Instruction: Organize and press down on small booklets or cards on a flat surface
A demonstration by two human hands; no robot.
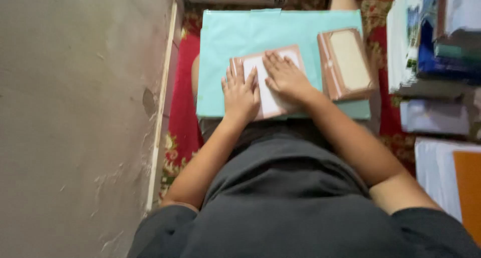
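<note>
Pressing a white sheet flat on the turquoise board across the lap. Left hand spread, palm down, on the sheet's left part; right hand spread flat, just beside it. Best done, by the look of it: firm, even pressure outward from the middle, edges kept square. Brown book to the right, near but apart. Red carpet beneath.

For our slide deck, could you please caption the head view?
Both hands, left and right, press flat on a brown-edged booklet lying on a turquoise sheet.
</note>
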